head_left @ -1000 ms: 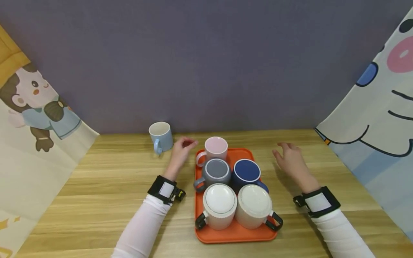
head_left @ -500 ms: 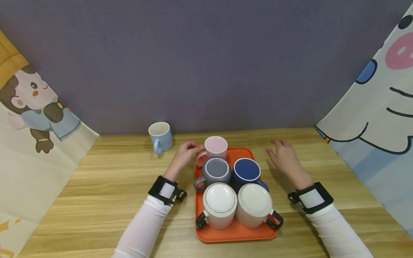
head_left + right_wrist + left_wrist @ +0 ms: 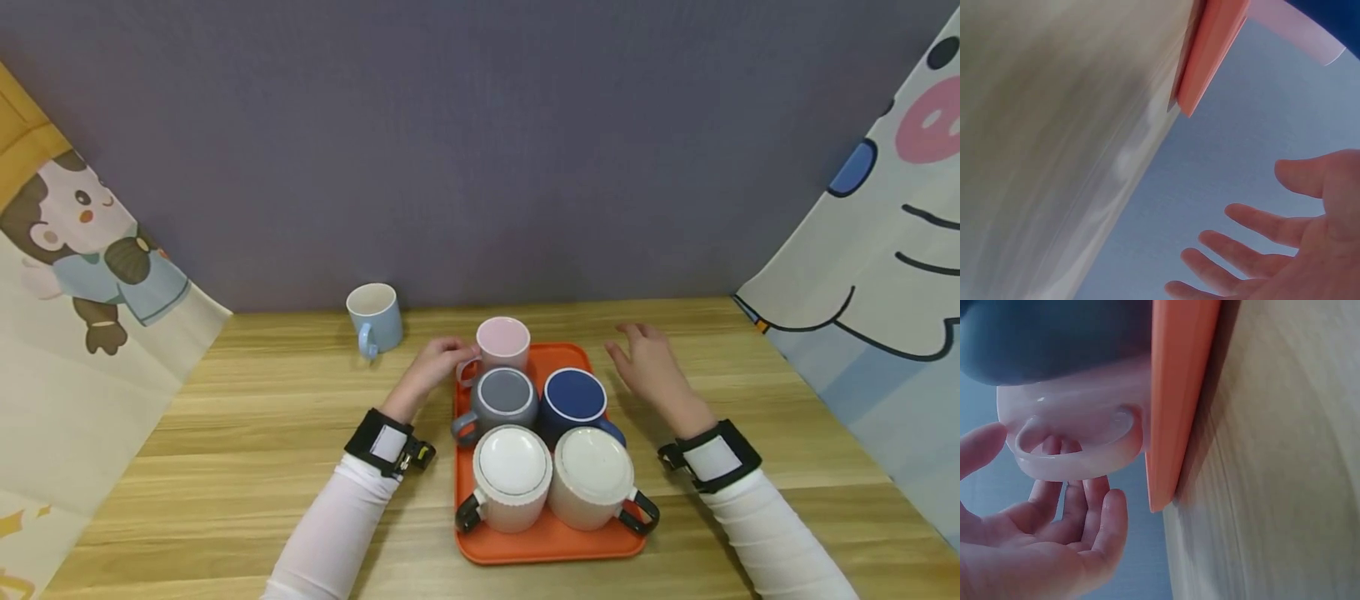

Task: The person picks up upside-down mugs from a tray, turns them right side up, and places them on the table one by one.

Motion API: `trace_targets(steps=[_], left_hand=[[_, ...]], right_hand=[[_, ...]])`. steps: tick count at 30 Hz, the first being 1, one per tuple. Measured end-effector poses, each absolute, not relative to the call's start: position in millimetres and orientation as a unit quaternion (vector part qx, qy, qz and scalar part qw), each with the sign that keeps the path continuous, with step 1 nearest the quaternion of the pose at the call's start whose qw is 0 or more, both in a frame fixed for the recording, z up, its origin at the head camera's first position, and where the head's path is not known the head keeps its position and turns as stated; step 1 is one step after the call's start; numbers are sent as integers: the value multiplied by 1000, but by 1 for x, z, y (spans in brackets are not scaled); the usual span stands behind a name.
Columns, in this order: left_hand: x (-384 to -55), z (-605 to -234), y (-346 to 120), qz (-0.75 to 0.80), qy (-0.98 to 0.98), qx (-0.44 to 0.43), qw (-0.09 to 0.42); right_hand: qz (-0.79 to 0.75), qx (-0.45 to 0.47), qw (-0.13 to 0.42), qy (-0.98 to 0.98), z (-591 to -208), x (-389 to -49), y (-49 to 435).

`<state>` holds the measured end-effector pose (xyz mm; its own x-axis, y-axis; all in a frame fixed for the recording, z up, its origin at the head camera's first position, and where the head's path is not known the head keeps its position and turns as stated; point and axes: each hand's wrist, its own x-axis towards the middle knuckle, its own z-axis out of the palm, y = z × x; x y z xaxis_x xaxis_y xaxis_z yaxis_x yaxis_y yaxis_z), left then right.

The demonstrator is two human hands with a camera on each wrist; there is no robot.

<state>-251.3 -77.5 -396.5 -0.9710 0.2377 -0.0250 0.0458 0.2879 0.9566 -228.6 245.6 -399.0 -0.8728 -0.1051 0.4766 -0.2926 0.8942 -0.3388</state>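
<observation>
An orange tray carries several mugs. At its far end a pink mug stands upright, its handle to the left. My left hand is right at that handle; in the left wrist view the thumb is by the rim and the relaxed, curved fingers pass behind the handle. My right hand hovers to the right of the tray with spread fingers and holds nothing. Nearest it on the tray is an upside-down navy mug. An upside-down grey mug sits just in front of the pink one.
Two upside-down white mugs, a left one and a right one, with black handles fill the tray's near end. A light blue mug stands upright on the wooden table, back left. A grey partition rises behind.
My left hand has moved right, from beside the tray to the pink mug's handle. My right hand has drifted left, closer to the tray. The mugs have stayed in place.
</observation>
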Motion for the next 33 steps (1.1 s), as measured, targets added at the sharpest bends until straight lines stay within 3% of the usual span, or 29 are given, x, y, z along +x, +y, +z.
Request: trace_targets(steps=[24,33], left_hand=[[-251,-398,-76,612,770,134,120],[-251,-400,-75,607,777,130,107]], right_hand=[[218,93,177,-955,-388,-239,223],[236,97,180,-950,-386,-241,220]])
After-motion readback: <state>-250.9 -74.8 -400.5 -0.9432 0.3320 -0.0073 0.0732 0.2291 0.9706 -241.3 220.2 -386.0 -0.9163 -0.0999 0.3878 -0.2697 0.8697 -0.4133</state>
